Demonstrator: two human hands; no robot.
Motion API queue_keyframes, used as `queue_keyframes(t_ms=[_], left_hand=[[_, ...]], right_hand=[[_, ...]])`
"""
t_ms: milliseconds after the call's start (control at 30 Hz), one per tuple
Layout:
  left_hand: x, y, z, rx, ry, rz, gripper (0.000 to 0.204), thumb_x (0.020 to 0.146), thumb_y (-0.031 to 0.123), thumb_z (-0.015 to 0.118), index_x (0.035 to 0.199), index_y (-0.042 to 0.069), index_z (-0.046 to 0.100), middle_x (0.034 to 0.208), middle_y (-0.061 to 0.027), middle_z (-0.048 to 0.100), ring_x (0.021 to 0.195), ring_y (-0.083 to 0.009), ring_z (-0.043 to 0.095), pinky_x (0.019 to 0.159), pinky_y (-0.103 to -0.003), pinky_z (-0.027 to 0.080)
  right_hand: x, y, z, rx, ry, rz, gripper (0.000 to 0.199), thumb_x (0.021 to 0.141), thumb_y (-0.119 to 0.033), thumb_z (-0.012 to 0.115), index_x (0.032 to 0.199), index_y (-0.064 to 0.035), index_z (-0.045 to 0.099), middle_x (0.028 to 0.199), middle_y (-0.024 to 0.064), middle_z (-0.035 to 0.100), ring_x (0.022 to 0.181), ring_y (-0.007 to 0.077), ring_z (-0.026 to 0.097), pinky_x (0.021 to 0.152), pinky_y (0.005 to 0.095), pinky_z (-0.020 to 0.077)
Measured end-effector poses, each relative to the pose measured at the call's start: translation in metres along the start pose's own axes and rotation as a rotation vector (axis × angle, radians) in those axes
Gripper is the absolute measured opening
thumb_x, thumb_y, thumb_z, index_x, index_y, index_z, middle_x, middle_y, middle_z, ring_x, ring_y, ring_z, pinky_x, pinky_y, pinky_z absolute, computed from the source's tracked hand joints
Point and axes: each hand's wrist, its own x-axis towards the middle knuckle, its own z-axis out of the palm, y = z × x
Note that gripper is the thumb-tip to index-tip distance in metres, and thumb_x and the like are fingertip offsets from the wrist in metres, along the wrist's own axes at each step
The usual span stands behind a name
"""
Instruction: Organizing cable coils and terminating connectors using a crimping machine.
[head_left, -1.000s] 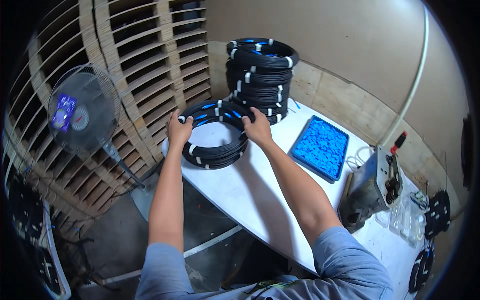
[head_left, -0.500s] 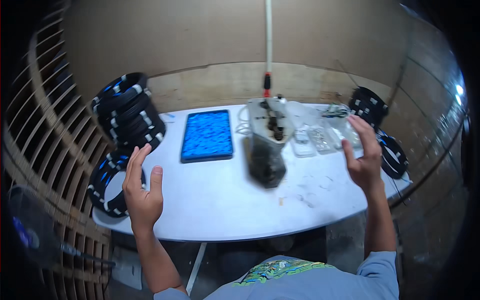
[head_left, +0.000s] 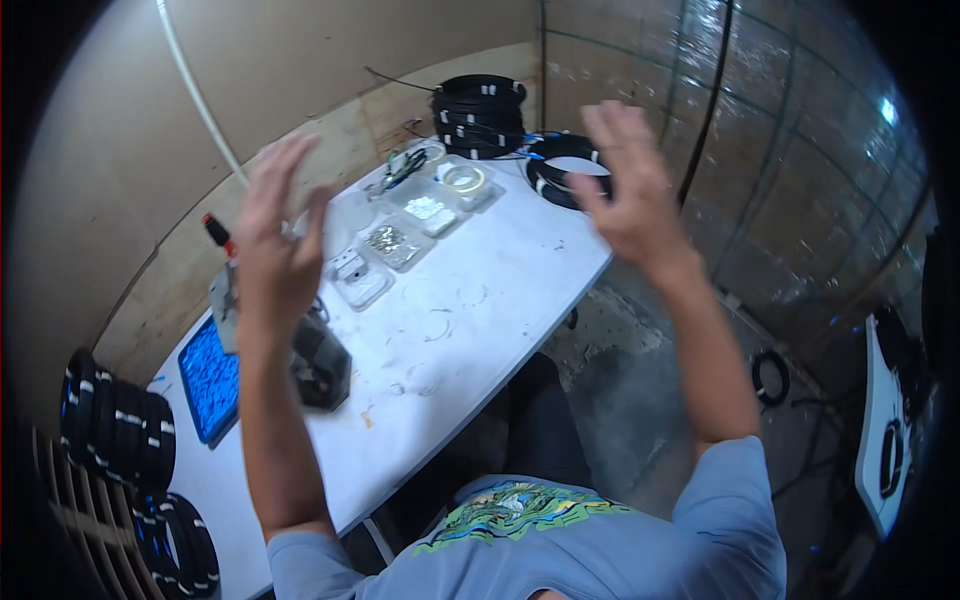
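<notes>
Both hands are up in the air over the white table (head_left: pixel 500 300), fingers spread wide, palms open, gripping nothing at all. The left hand (head_left: pixel 275 250) is blurred, and it hides part of the grey machine (head_left: pixel 320 365) sitting just below it, so the machine's top is hard to read. The right hand (head_left: pixel 630 195) hovers right in front of a single black cable coil (head_left: pixel 565 170) lying flat on the far corner, covering its right side. That coil is a ring, with no clear long axis; a stack of black coils (head_left: pixel 480 115) stands just beyond it, to the left of the right hand. Between the two hands runs a row of clear plastic trays (head_left: pixel 415 225), lined up diagonally from near the left hand toward the stack; their small contents are too fine to tell. Lower left of the left hand lies a blue tray (head_left: pixel 210 380), and past it more black coils (head_left: pixel 115 430), partly cut off at the dark rim.
</notes>
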Motion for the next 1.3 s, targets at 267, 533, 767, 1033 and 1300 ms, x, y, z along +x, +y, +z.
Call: queue_keyframes(t_ms=[267,533,767,1033,1300], left_hand=[[0.027,-0.016,0.127,-0.185,0.015,-0.121,0.036,0.095,0.02,0.065,0.128,0.004,0.064,0.123,-0.0174,0.069,0.114,-0.0328,0.066,0.1,-0.039,0.048],[0.011,-0.031,0.446,-0.312,-0.555,-0.528,0.064,0.09,0.049,0.067,0.131,0.0,0.061,0.128,-0.0296,0.063,0.12,-0.0419,0.061,0.103,-0.044,0.048],[0.012,-0.032,0.544,-0.274,-0.696,-0.796,0.092,0.091,0.065,0.053,0.139,-0.013,0.049,0.146,-0.0332,0.047,0.141,-0.0425,0.041,0.118,-0.046,0.032],[0.022,-0.037,0.594,-0.215,-0.792,-1.009,0.085,0.079,0.066,0.065,0.13,-0.001,0.064,0.149,-0.0225,0.044,0.141,-0.0425,0.035,0.113,-0.054,0.032],[0.033,-0.016,0.581,-0.334,-0.679,-1.053,0.071,0.073,0.048,0.076,0.124,0.0,0.067,0.159,-0.0182,0.022,0.143,-0.0393,0.022,0.114,-0.051,0.028]], right_hand=[[-0.08,0.164,-0.028,-0.147,0.069,0.376,0.053,0.093,-0.026,0.067,0.139,-0.0027,0.056,0.14,0.022,0.056,0.132,0.0378,0.051,0.112,0.0447,0.0394],[-0.078,0.265,0.142,0.025,-0.225,0.786,0.049,0.092,-0.035,0.066,0.128,-0.0016,0.064,0.129,0.0241,0.064,0.123,0.0402,0.059,0.106,0.0447,0.045],[-0.062,0.359,0.247,-0.06,-0.427,1.117,0.068,0.088,-0.051,0.065,0.115,0.0109,0.067,0.121,0.0301,0.066,0.111,0.0409,0.067,0.095,0.0443,0.0535],[-0.069,0.379,0.293,0.017,-0.5,1.251,0.059,0.074,-0.043,0.074,0.102,0.0095,0.072,0.1,0.0269,0.073,0.088,0.0354,0.074,0.07,0.0428,0.0579],[-0.072,0.361,0.267,0.069,-0.384,1.295,0.055,0.072,-0.033,0.069,0.109,0.0084,0.071,0.118,0.0294,0.068,0.115,0.0407,0.065,0.1,0.042,0.0514]])
